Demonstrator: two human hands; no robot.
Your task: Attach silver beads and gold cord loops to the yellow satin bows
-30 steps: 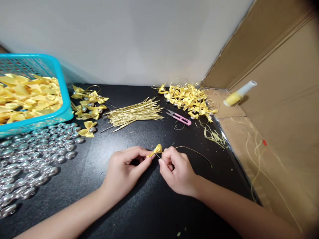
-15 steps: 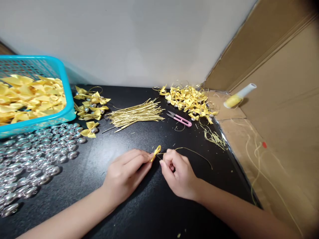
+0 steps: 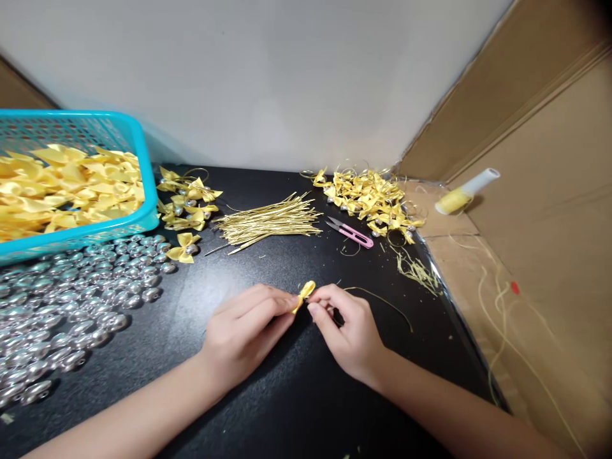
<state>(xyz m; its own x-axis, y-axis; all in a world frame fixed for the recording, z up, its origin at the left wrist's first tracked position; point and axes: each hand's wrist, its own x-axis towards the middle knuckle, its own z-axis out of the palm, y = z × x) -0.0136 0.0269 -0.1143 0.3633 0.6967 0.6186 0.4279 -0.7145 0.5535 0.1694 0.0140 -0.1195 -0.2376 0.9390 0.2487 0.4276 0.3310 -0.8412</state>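
A small yellow ribbon bow (image 3: 305,293) is pinched between the fingertips of both hands over the black table (image 3: 287,395). My left hand (image 3: 243,335) is closed on the bow's left side. My right hand (image 3: 347,331) is closed on a thin gold wire (image 3: 382,301) at the bow's right side; the wire trails off to the right across the table.
A turquoise basket (image 3: 119,134) of yellow bows stands at the far left, with silver beads (image 3: 71,299) spread before it. Behind lie finished bows (image 3: 189,207), a bundle of gold wires (image 3: 270,222), pink snips (image 3: 351,233), another bow pile (image 3: 368,197), a thread spool (image 3: 461,193) and cardboard (image 3: 549,223).
The two hands have drawn closer together on the bow, which turned slightly. The view shifted a little, so the table items sit further right and lower.
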